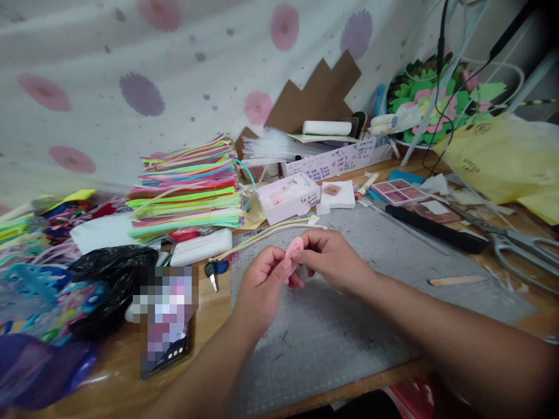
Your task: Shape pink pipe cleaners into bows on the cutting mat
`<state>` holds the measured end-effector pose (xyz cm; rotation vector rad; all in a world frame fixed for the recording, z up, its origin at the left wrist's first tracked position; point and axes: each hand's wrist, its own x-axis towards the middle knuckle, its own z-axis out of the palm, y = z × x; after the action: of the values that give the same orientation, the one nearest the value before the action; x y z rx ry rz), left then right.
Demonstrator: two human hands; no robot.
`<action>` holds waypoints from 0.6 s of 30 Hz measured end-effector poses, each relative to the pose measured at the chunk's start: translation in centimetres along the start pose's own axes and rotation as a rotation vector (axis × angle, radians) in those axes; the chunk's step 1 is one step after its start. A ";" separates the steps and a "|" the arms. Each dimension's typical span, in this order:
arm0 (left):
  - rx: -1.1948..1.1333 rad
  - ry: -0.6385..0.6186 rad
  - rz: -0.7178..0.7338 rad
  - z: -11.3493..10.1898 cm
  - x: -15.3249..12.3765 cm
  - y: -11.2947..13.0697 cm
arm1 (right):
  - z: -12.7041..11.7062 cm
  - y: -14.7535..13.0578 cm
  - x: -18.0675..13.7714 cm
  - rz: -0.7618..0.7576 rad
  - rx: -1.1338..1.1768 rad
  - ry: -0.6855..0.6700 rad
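Observation:
A small pink pipe cleaner piece, bent into a flat oval, is pinched between both my hands above the grey cutting mat. My left hand grips its lower left side with thumb and forefinger. On its upper right side, my right hand closes thumb and fingers on it. The fingers cover part of the piece, so its full shape is hidden. Just beyond the hands lie a few yellow and cream pipe cleaners.
Bundled pipe cleaners are stacked at back left, near a white box. A phone, keys and a black bag lie left. Scissors, a black-handled tool and a wooden stick lie right.

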<state>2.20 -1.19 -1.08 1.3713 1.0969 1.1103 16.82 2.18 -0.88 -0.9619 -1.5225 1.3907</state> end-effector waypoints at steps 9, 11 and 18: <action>-0.015 0.066 0.024 0.0 -0.2 -0.1 | -0.2 -0.3 -0.2 0.022 -0.148 0.000; -0.036 0.016 0.009 0.0 -0.2 -0.1 | -0.1 -0.1 -0.1 0.026 -0.093 0.005; -0.119 -0.052 -0.007 0.0 0.0 -0.1 | 0.1 0.2 0.0 0.022 0.137 -0.049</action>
<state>2.19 -1.21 -1.20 1.2952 0.9821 1.1107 16.72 2.10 -1.04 -0.8680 -1.4360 1.5230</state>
